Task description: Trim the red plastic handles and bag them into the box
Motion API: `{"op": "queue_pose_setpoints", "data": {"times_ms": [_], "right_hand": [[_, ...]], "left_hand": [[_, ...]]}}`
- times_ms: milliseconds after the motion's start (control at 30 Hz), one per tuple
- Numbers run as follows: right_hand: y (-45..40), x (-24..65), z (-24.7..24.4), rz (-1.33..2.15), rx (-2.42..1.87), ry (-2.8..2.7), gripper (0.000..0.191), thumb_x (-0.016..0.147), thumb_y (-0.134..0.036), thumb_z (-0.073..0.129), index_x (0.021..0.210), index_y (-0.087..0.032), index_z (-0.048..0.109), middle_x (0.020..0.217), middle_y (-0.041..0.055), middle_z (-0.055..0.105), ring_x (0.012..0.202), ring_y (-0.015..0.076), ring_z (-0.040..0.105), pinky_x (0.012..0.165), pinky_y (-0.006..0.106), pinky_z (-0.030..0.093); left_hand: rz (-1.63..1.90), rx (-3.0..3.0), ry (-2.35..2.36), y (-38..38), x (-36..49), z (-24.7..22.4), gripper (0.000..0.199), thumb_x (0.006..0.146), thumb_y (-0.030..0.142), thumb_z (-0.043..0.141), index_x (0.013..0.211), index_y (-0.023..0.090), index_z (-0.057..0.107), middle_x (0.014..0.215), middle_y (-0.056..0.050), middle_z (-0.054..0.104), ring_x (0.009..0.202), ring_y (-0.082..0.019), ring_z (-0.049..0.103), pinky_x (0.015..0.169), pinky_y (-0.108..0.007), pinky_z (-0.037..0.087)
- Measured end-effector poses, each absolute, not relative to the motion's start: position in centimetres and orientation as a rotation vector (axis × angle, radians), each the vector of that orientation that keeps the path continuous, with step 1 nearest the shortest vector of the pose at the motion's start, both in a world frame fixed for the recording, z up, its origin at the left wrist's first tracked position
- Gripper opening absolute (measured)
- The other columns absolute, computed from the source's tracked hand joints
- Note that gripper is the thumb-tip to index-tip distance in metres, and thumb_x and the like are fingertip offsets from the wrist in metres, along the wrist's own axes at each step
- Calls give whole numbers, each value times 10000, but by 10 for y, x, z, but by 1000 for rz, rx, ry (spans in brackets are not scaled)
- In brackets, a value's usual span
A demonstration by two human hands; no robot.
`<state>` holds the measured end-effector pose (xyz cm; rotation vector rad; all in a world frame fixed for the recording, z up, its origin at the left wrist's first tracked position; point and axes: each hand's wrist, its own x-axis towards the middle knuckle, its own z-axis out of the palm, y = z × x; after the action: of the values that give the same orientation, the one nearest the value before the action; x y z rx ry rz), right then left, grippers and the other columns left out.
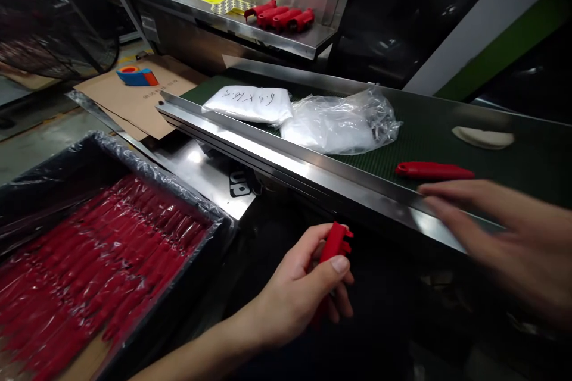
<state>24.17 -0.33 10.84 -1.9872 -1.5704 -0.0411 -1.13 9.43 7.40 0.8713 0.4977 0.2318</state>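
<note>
My left hand (308, 286) is closed around a red plastic part (333, 244) in front of the conveyor's metal side rail. Small tabs stick out at the part's upper end, and my fingers hide much of its length. My right hand (500, 232), somewhat blurred, is over the rail at the right with thumb and fingers apart and nothing visible between them. Just beyond its fingertips a second red part (433, 171) lies on the dark green belt (487, 169). Behind that part rests a flat off-white piece (482, 137).
On the belt lie a white packet (250, 104) with handwriting and a clear plastic bag (342, 122). A lined box (214, 220) of bagged red parts stands at left. Blue-orange tape (136, 76) sits on cardboard (165, 95). The metal shelf (286, 40) carries several red parts (281, 16).
</note>
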Motion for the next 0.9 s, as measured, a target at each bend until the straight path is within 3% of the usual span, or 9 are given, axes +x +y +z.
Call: {"op": "queue_pose_setpoints", "data": {"times_ms": [133, 200, 367, 467, 600, 733, 833, 900], "right_hand": [[13, 172, 119, 313, -1700, -1736, 223, 921, -287, 622, 1143, -310, 627, 1094, -37, 665, 968, 101, 637, 833, 168, 514], [19, 158, 117, 409, -1629, -1682, 217, 912, -232, 630, 1113, -313, 626, 1059, -45, 666, 958, 86, 633, 857, 153, 503], [30, 158, 112, 722, -1663, -1513, 72, 947, -284, 570, 922, -282, 638, 878, -48, 650, 786, 74, 618, 665, 138, 490], [35, 157, 111, 863, -1747, -1346, 233, 967, -409, 511, 842, -243, 616, 751, -39, 601, 658, 72, 569, 577, 138, 467], [38, 153, 111, 750, -1858, -1266, 311, 959, -474, 496, 793, -226, 581, 709, -24, 573, 654, 87, 556, 518, 147, 429], [46, 162, 114, 534, -1889, -1443, 295, 977, -422, 476, 773, -229, 567, 673, -34, 560, 600, 79, 528, 522, 164, 417], [66, 191, 118, 252, -1949, -1625, 146, 940, -382, 541, 961, -256, 611, 816, -32, 625, 666, 87, 565, 580, 192, 442], [88, 220, 118, 118, -2004, -1704, 261, 917, -384, 550, 1145, -265, 595, 990, 0, 659, 817, 133, 620, 689, 244, 486]], "left_hand": [[228, 870, 503, 97, -14, 72, 449, 923, 465, 580, 1313, 272, 469, 901, -3, 586, 637, -95, 625, 509, -168, 443], [207, 857, 480, 98, -16, 69, 447, 920, 475, 584, 1304, 275, 470, 893, 2, 586, 619, -90, 623, 495, -160, 443], [125, 811, 429, 102, -20, 64, 420, 927, 469, 570, 1286, 270, 478, 881, 4, 593, 577, -77, 607, 468, -145, 436], [119, 770, 397, 105, -23, 64, 432, 919, 461, 580, 1294, 269, 481, 874, -1, 598, 566, -74, 601, 460, -139, 435], [145, 730, 406, 109, -26, 62, 449, 918, 454, 581, 1315, 279, 470, 877, -5, 604, 571, -80, 608, 455, -138, 430], [173, 716, 437, 112, -30, 58, 467, 914, 470, 582, 1324, 277, 469, 884, -8, 602, 571, -78, 602, 453, -136, 426], [193, 711, 486, 114, -33, 52, 484, 906, 480, 589, 1326, 271, 471, 884, -11, 601, 595, -82, 605, 467, -136, 442], [218, 716, 513, 115, -35, 47, 500, 902, 487, 591, 1333, 269, 463, 882, -14, 602, 604, -90, 607, 468, -142, 444]]}}
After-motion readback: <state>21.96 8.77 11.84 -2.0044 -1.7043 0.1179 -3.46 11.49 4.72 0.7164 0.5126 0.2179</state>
